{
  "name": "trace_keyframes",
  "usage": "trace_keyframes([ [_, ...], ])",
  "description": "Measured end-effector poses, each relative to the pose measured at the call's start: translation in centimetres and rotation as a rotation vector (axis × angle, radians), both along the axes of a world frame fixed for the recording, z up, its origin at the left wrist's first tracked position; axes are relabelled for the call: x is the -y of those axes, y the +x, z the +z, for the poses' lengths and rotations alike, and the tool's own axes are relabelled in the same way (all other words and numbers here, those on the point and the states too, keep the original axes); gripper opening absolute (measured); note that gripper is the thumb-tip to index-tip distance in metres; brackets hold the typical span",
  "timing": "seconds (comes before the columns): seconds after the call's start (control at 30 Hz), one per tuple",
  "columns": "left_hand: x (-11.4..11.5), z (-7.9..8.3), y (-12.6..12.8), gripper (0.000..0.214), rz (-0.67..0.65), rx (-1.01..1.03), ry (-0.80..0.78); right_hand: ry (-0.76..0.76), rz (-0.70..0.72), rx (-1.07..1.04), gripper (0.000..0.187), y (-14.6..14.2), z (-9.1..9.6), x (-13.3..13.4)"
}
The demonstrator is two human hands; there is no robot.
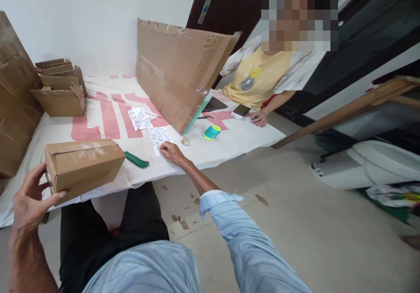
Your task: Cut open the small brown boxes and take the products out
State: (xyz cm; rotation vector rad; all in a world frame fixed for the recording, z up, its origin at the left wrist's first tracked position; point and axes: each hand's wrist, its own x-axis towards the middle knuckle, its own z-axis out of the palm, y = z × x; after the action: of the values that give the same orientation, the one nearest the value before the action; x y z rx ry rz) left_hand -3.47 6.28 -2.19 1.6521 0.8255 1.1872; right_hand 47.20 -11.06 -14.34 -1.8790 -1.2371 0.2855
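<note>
My left hand (31, 197) grips the left end of a closed cardboard box (87, 162), its fingers behind the corner and its thumb along the front lower edge. The box lies at the front edge of the table. Over a white sheet with small printed figures (155, 136), my right hand (172, 153) has its fingertips pinched together. Whatever is between them is too small to make out. A second printed sheet (140, 119) lies just behind. Between the box and my right hand rests a green curved utility-knife-like handle (136, 159).
A tall cardboard panel (180, 70) stands on the table (252, 140). Right of it are a teal and yellow cylinder (212, 132), a phone (241, 111) and a seated person (262, 74). Open boxes (62, 98) stand at back left. Cardboard scraps (184, 224) litter the floor.
</note>
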Motion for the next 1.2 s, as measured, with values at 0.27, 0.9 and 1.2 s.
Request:
trace_keyframes([
  [0.27, 0.1, -0.2, 0.0, 0.097, -0.019, -0.01, 0.002, -0.083, 0.068, 0.062, 0.007, -0.2, 0.0, -0.5],
  [0.9, 0.3, -0.6, -0.1, 0.098, 0.005, -0.066, 0.053, -0.041, -0.014, 0.071, 0.004, -1.8, -0.2, -0.2],
  [1.2, 0.7, -0.2, -0.1, 0.098, -0.013, -0.107, 0.054, 0.141, -0.169, -0.183, 0.032, -1.7, -1.1, 0.5],
])
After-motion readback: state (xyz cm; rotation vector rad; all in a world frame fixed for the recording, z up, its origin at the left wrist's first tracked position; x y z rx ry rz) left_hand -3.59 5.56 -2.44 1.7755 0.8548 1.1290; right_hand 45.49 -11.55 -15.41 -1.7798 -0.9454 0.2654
